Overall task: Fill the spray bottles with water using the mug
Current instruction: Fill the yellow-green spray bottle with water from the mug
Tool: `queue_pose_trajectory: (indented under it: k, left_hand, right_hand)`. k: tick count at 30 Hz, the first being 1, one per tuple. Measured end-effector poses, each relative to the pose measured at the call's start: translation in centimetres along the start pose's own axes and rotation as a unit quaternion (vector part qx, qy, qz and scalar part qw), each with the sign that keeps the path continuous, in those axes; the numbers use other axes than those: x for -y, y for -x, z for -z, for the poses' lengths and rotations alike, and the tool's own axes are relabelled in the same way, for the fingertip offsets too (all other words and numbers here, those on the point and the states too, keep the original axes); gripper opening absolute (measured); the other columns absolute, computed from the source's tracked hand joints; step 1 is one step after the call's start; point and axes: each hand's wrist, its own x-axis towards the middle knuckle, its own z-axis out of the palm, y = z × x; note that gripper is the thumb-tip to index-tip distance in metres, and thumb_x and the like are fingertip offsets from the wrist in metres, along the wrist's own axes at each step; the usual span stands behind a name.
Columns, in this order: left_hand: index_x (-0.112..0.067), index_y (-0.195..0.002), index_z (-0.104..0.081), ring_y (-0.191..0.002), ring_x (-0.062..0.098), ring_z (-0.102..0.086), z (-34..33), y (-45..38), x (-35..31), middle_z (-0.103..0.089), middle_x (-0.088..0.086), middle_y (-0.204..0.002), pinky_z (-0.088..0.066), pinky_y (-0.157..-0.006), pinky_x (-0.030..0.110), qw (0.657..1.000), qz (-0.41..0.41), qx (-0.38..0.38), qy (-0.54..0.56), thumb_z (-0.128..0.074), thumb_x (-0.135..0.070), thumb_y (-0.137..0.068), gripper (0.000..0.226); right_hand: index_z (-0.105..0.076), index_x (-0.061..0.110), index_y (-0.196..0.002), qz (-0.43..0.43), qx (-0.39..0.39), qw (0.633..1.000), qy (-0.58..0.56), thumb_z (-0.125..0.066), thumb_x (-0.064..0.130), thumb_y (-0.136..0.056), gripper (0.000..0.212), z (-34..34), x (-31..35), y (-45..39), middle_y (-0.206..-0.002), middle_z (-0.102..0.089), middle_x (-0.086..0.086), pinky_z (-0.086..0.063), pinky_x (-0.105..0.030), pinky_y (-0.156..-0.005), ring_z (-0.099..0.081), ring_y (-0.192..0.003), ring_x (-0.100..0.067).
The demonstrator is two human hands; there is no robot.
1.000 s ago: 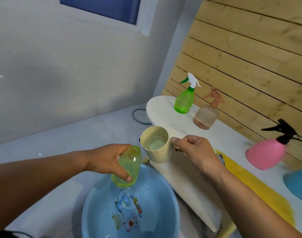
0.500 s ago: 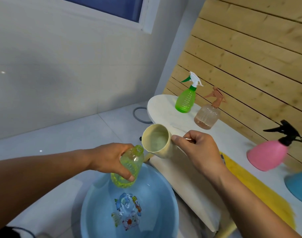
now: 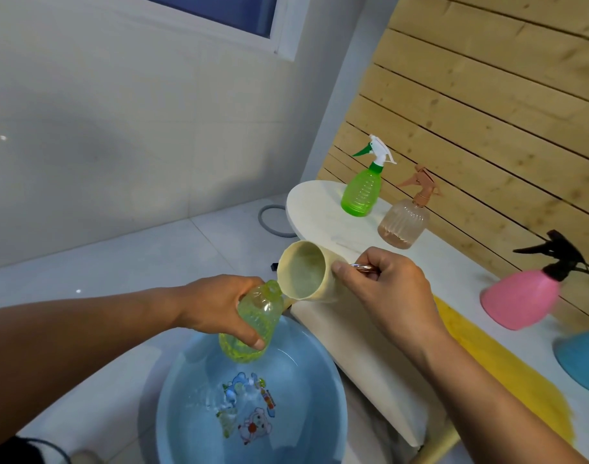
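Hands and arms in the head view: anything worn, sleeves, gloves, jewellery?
Both forearms are bare as far as the frame shows: no sleeves, no gloves, no watch or bands. The left hand shows no rings. The right hand shows no rings either, though some fingers are hidden. Nails are short and unpainted.

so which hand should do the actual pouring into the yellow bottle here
The right hand. It grips the mug by the handle, already tipped, its rim at the yellow bottle mouth. The left hand holds that bottle tilted over the blue basin, so it should just steady it.
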Motion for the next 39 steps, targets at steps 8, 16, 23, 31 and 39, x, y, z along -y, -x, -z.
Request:
queue_pose_trajectory:
  k: [8,16,23,31,39]
  left_hand:
    - [-0.050,-0.116,-0.059,-0.106,-0.002,-0.066,0.0,-0.2,0.0,-0.070,-0.026,-0.111,-0.056,-0.098,0.036,1.000,0.004,0.001,-0.013,-0.089,-0.067,-0.059,0.067]
    - [-0.049,-0.117,-0.058,-0.106,-0.001,-0.066,-0.2,-0.2,-0.1,-0.069,-0.025,-0.111,-0.056,-0.098,0.036,1.000,0.006,0.004,-0.021,-0.090,-0.066,-0.060,0.068]
    - [-0.048,-0.118,-0.059,-0.105,-0.003,-0.066,-0.2,-0.1,-0.4,-0.070,-0.026,-0.112,-0.056,-0.099,0.036,1.000,-0.001,0.013,-0.022,-0.091,-0.066,-0.062,0.066]
    - [-0.047,-0.119,-0.059,-0.105,-0.003,-0.066,-0.2,-0.2,-0.5,-0.070,-0.026,-0.112,-0.056,-0.098,0.036,0.999,-0.003,0.012,-0.033,-0.090,-0.067,-0.062,0.068]
    - [-0.046,-0.117,-0.060,-0.104,-0.002,-0.066,-0.4,-0.2,-0.5,-0.070,-0.025,-0.111,-0.056,-0.098,0.036,0.999,-0.001,0.014,-0.033,-0.090,-0.069,-0.061,0.068]
  right_hand:
    - [-0.057,0.015,-0.068,0.015,-0.013,1.000,0.009,-0.072,0.047,-0.087,0.040,0.2,0.4,0.0,-0.057,-0.049,0.006,-0.036,-0.035,-0.059,-0.044,-0.060,-0.016]
    - [-0.057,0.018,-0.068,0.029,-0.031,0.999,0.033,-0.070,0.049,-0.087,0.038,0.5,0.6,0.2,-0.064,-0.055,0.005,-0.037,-0.034,-0.060,-0.051,-0.066,-0.015]
    - [-0.056,0.019,-0.067,0.041,-0.050,0.996,0.062,-0.069,0.047,-0.087,0.036,0.6,0.8,0.4,-0.068,-0.057,0.004,-0.039,-0.034,-0.060,-0.053,-0.067,-0.012]
    - [-0.054,0.022,-0.069,0.067,-0.068,0.991,0.094,-0.066,0.050,-0.088,0.036,0.6,0.9,0.6,-0.072,-0.055,0.006,-0.035,-0.032,-0.058,-0.052,-0.067,-0.013]
    - [-0.052,0.022,-0.070,0.107,-0.084,0.982,0.129,-0.062,0.054,-0.088,0.037,0.7,1.1,0.9,-0.072,-0.051,0.004,-0.036,-0.034,-0.057,-0.049,-0.068,-0.019]
